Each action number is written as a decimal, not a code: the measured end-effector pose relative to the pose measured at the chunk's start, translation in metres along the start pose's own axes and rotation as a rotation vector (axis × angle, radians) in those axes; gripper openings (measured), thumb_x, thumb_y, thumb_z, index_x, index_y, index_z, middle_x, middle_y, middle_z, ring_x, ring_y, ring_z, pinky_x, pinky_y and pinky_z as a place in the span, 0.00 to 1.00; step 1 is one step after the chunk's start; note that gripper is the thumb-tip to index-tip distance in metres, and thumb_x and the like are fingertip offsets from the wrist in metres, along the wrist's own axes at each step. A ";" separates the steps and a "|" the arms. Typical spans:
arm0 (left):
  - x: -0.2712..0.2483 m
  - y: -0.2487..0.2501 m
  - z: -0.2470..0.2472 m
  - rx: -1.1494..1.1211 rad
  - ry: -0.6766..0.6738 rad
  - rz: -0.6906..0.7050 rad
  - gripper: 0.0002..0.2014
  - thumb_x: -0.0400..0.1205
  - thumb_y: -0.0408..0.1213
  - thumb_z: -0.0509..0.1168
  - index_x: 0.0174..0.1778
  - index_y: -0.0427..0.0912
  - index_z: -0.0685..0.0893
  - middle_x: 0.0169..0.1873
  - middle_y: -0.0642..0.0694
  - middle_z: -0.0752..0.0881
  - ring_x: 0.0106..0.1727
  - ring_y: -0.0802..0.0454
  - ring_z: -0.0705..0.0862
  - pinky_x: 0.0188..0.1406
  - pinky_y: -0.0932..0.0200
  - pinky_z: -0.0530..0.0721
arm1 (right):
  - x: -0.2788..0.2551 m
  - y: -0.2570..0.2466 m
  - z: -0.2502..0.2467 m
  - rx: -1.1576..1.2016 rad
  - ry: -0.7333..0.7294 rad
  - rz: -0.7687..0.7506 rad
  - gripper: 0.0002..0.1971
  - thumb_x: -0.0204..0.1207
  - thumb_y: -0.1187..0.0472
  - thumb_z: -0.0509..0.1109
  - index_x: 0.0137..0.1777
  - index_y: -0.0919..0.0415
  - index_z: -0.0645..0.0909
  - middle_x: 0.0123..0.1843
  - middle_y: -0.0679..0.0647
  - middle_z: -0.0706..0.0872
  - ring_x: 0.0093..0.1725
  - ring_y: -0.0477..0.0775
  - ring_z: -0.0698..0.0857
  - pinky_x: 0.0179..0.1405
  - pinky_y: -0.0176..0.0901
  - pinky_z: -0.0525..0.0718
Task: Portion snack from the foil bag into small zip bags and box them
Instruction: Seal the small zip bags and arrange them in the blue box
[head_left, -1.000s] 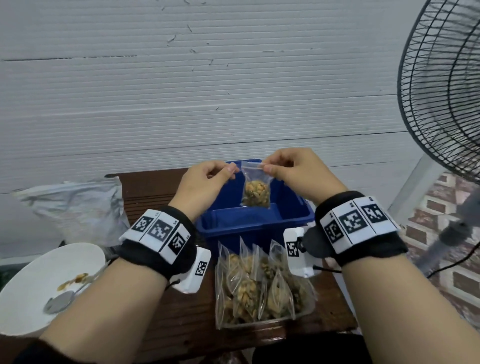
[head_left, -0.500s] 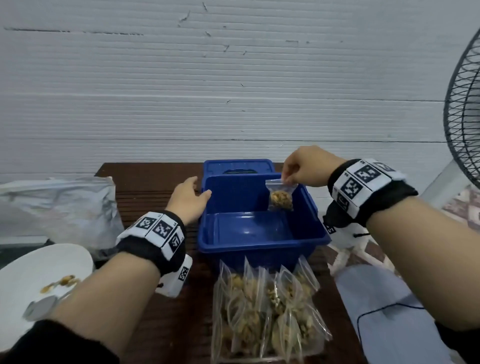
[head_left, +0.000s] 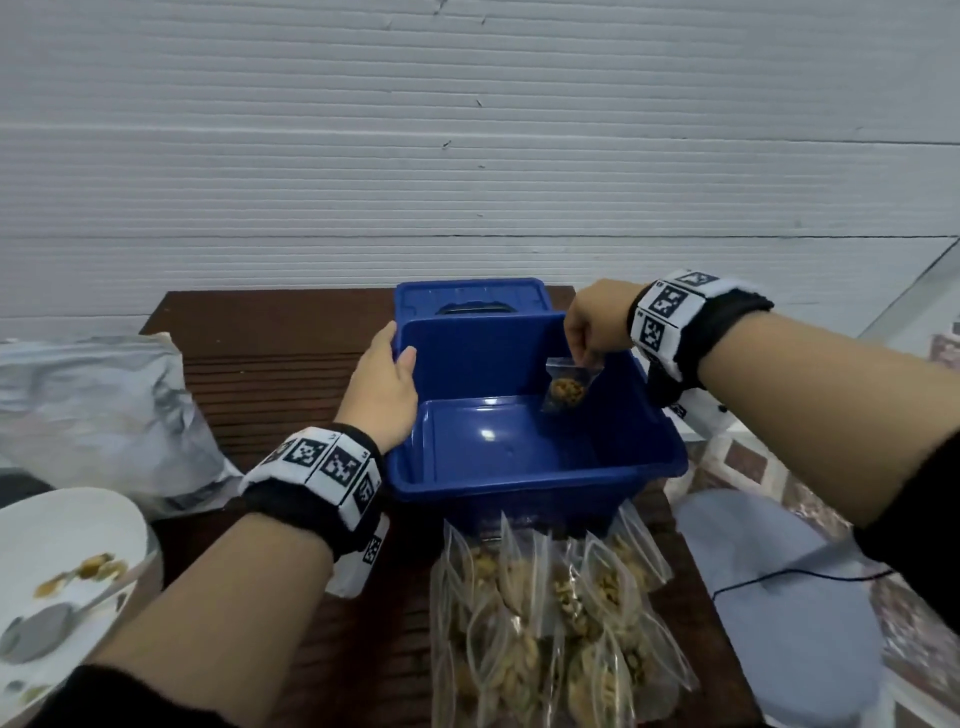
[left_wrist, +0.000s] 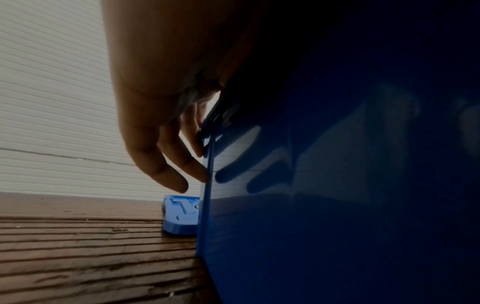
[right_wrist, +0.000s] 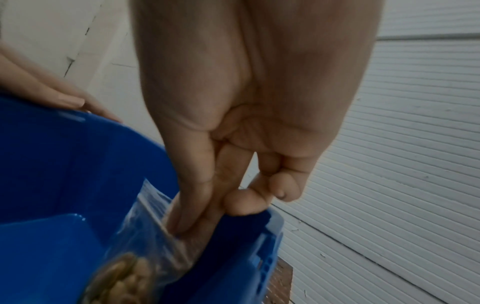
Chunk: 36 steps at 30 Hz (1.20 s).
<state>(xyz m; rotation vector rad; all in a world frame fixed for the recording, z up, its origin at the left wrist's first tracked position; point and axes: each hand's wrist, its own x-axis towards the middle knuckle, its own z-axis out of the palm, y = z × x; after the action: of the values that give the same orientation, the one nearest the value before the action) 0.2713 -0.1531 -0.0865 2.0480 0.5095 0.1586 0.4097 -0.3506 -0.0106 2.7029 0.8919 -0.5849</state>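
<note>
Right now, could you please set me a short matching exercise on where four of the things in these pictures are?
Things:
1. small zip bag
2. spoon
3. blue lid
4. filled bags

Places:
A. behind the blue box
B. in the white bowl
C. pinched by the right hand, over the box
D. on the table, before the box

Pairs: 1-C, 2-B, 3-A, 4-D

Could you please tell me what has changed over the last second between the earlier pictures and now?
The left hand let go of the small clear zip bag of snack and moved to the left rim of the blue plastic box. The right hand, keeping its pinch grip on the bag's top, lowered it into the box. The pile of filled zip bags and the white bowl stayed put.
</note>
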 end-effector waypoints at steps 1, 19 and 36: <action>0.000 0.000 0.000 0.001 0.004 0.002 0.25 0.90 0.41 0.50 0.84 0.44 0.57 0.81 0.44 0.66 0.79 0.46 0.67 0.79 0.47 0.65 | 0.004 0.000 0.003 -0.017 -0.003 -0.008 0.09 0.70 0.70 0.73 0.43 0.55 0.89 0.49 0.54 0.90 0.51 0.56 0.86 0.45 0.41 0.80; -0.001 -0.003 0.000 -0.028 0.009 0.009 0.25 0.90 0.43 0.49 0.84 0.45 0.57 0.81 0.46 0.65 0.81 0.49 0.64 0.79 0.52 0.62 | 0.028 -0.014 0.011 -0.477 0.069 0.110 0.11 0.73 0.63 0.73 0.55 0.62 0.82 0.54 0.56 0.84 0.47 0.58 0.85 0.35 0.42 0.75; -0.023 0.015 -0.006 0.084 0.264 0.024 0.24 0.86 0.46 0.59 0.78 0.42 0.69 0.69 0.40 0.76 0.69 0.41 0.75 0.71 0.45 0.73 | -0.067 -0.021 -0.015 0.425 0.201 -0.053 0.04 0.73 0.57 0.76 0.44 0.57 0.89 0.34 0.47 0.89 0.30 0.42 0.82 0.28 0.28 0.79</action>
<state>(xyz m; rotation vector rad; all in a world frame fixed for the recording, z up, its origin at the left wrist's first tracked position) 0.2531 -0.1644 -0.0679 2.1274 0.6629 0.4322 0.3518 -0.3635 0.0307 3.1745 0.9858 -0.5771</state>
